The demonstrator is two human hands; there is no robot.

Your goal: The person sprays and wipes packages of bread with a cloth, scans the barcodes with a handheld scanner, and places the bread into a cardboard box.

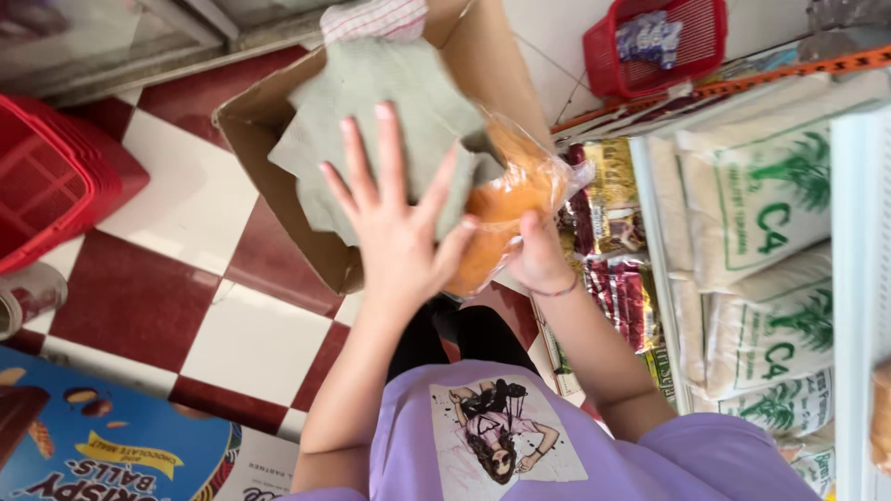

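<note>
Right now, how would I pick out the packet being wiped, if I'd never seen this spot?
Find the open cardboard box on the red-and-white checked floor, left of the shelf of white sacks. At its right edge the right hand grips an orange packet in clear, shiny wrap, while the left hand presses a grey-green cloth on it. It is the only orange thing there.

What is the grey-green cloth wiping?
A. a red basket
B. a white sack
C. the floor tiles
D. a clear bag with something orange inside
D: the left hand presses the grey-green cloth against the clear bag of orange contents, which the right hand holds from below, above the open cardboard box.
</note>
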